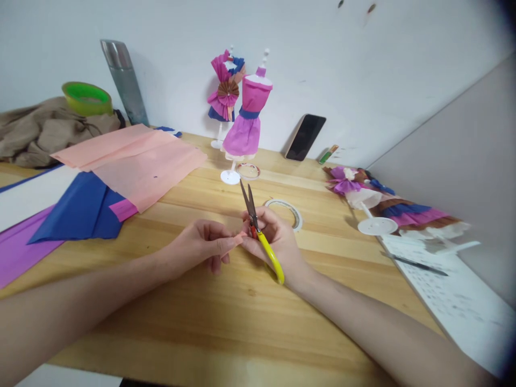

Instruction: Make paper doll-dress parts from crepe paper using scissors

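Observation:
Near the middle of the wooden table point(201, 312), my left hand point(205, 244) pinches a small piece of peach paper point(238, 238). My right hand point(278, 242) has its fingertips at the other end of that piece. Scissors point(269, 255) with yellow and red on their handles also rest in my right hand, their blades slightly apart and pointing up and away. Behind my hands a small mannequin point(248, 118) wears a pink and purple paper dress with a blue belt. A white tape roll point(296, 212) lies just beyond my right hand.
Peach point(153, 161), blue point(80, 209) and purple paper sheets lie at the left. Along the wall are a bottle point(127, 80), another dressed mannequin point(226, 91) and a phone point(305, 137). More dressed mannequins point(377, 226) lie at the right, near a pen point(421, 264).

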Demonstrator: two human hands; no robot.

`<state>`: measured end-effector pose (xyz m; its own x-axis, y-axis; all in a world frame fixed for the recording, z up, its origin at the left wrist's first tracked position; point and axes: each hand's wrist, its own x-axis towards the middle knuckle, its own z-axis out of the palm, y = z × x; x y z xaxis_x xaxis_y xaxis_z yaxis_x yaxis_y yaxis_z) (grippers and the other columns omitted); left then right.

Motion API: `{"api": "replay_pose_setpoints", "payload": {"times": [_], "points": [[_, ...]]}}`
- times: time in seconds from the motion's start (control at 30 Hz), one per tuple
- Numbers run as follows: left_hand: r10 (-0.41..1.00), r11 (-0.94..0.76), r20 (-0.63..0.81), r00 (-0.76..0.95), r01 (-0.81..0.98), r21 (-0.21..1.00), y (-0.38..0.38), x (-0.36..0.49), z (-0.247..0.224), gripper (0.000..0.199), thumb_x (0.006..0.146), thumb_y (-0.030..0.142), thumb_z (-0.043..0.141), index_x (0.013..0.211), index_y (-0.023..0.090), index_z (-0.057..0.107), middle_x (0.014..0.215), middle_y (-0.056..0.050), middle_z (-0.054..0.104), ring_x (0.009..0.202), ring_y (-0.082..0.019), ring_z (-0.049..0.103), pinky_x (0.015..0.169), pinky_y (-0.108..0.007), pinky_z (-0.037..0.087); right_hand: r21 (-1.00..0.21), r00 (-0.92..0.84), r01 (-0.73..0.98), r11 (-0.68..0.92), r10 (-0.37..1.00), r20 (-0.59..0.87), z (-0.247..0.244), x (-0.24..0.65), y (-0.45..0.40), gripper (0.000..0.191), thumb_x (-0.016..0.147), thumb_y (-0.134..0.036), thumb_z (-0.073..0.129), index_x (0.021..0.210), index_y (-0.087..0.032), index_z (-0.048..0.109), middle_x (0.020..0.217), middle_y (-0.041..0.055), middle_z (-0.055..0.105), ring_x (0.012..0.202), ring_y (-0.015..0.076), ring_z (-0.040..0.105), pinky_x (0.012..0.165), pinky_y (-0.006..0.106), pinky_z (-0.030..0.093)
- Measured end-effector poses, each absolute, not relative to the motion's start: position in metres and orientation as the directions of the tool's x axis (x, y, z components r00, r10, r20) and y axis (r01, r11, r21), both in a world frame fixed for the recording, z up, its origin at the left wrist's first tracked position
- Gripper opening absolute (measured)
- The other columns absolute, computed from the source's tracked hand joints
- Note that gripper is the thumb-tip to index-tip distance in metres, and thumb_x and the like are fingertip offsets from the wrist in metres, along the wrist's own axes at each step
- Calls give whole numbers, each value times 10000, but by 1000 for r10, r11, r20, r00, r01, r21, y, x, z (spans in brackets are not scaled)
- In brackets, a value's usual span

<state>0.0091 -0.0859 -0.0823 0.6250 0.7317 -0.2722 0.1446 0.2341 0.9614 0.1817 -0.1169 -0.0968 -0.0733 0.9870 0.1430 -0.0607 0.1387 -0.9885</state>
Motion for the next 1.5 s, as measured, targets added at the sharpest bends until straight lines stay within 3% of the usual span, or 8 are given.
{"api": "replay_pose_setpoints", "payload": {"times": [0.17, 0.5, 0.7, 0.93, 1.07, 1.2, 1.33, 1.5], "points": [[723, 247, -286, 629, 151, 957, -86, 9, -88, 324, 728, 470, 690, 692, 150, 653, 524, 27, 590, 384, -69, 510, 383, -167, 342, -989, -92, -86, 120, 988, 128, -95, 180, -118, 453, 567, -381, 874, 848, -226, 556, 617, -54, 542, 554, 104, 519, 540, 239, 454], [809, 197, -212, 548, 87, 977, -90, 11, -90, 345, 765, 459, 689, 649, 142, 617, 482, 52, 540, 348, -41, 442, 360, -158, 322, -982, -39, -28, 186, 982, 187, -87, 191, -114, 400, 646, -389, 817, 902, -233, 552, 661, -42, 562, 582, 116, 515, 573, 263, 449], [815, 237, -189, 548, -16, 971, -85, 8, -92, 326, 757, 463, 700, 695, 155, 613, 491, 60, 544, 348, -48, 445, 360, -165, 336, -992, -175, -31, 120, 977, 124, -87, 196, -110, 482, 576, -336, 873, 874, -225, 511, 780, -12, 612, 631, 109, 531, 589, 245, 444], [831, 137, -159, 533, 82, 987, -92, 12, -94, 326, 763, 459, 663, 686, 148, 608, 490, 66, 497, 373, -45, 421, 371, -163, 334, -986, -154, -64, 157, 974, 165, -98, 183, -112, 484, 584, -327, 871, 870, -229, 493, 704, -39, 566, 641, 121, 570, 632, 259, 472], [842, 88, -142, 521, 126, 988, -92, 13, -99, 288, 773, 429, 651, 729, 146, 619, 503, 64, 505, 393, -48, 434, 382, -159, 332, -988, -124, -33, 151, 980, 154, -98, 184, -110, 440, 583, -274, 855, 834, -220, 498, 646, -59, 541, 580, 104, 546, 575, 235, 451], [796, 135, -171, 581, 106, 985, -88, 12, -101, 268, 749, 409, 672, 808, 149, 642, 528, 57, 539, 415, -64, 468, 410, -175, 381, -987, -124, -23, 160, 979, 162, -94, 186, -111, 391, 607, -249, 822, 834, -215, 506, 640, -66, 536, 541, 83, 517, 563, 227, 447], [780, 171, -227, 583, 150, 974, -89, 13, -97, 265, 747, 404, 646, 699, 152, 580, 528, 43, 541, 397, -69, 453, 400, -191, 356, -991, -121, -41, 131, 983, 135, -91, 186, -112, 405, 586, -230, 825, 846, -215, 516, 620, -74, 527, 536, 83, 499, 560, 231, 436], [848, -120, -9, 529, 209, 971, -95, 13, -91, 239, 767, 300, 594, 596, 157, 507, 521, 68, 372, 475, -53, 343, 452, -189, 247, -996, -100, -84, 32, 994, 41, -93, 187, -111, 415, 571, -259, 831, 863, -214, 539, 643, -64, 555, 566, 92, 517, 552, 230, 418]]}}
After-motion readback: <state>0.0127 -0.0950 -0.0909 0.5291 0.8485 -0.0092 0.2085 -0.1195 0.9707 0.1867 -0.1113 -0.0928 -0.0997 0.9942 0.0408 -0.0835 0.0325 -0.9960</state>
